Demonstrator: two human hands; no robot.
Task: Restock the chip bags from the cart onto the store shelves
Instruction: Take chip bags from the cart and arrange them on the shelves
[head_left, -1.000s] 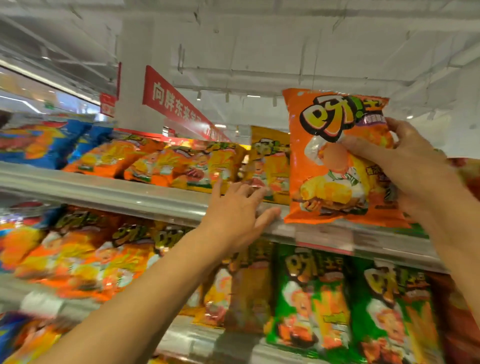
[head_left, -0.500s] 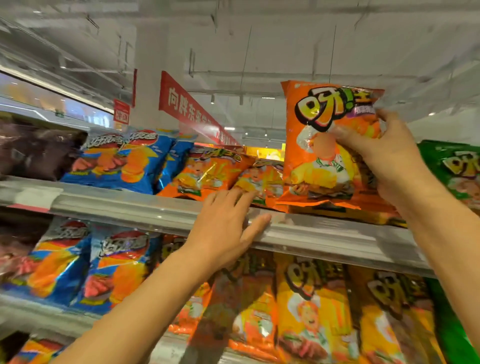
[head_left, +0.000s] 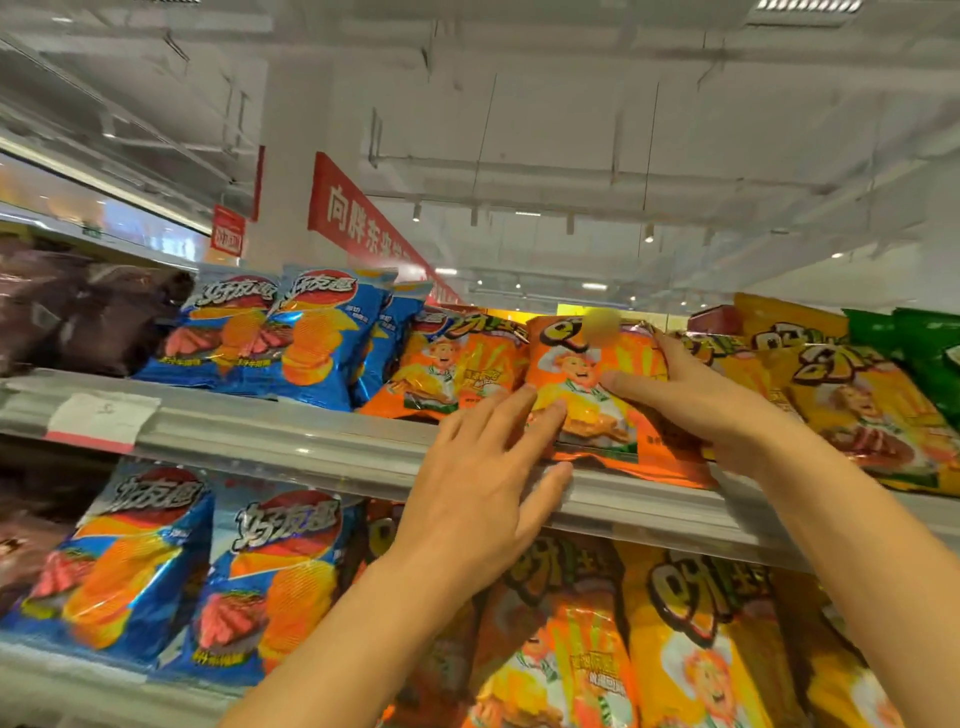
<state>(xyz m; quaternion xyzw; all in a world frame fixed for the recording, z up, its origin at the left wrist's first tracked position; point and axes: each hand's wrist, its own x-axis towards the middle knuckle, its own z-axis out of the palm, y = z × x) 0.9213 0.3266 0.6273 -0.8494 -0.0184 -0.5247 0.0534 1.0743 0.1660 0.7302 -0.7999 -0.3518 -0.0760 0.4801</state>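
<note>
An orange chip bag (head_left: 597, 384) lies tilted back on the top shelf (head_left: 311, 447), its lower edge hanging over the shelf's front rail. My right hand (head_left: 691, 395) grips the bag's right side, thumb across the front. My left hand (head_left: 488, 488) lies flat with straight fingers, fingertips touching the bag's lower left corner and the rail. Another orange bag (head_left: 457, 369) of the same kind stands just to the left.
Blue chip bags (head_left: 280, 338) fill the top shelf to the left, yellow bags (head_left: 852, 384) and green bags (head_left: 930, 353) to the right. The shelf below holds blue bags (head_left: 270, 582) and orange and yellow bags (head_left: 696, 639). A red banner (head_left: 353, 213) hangs overhead.
My right hand has brought the orange bag down from the air onto the top shelf. My left hand slid right along the rail to the bag's corner.
</note>
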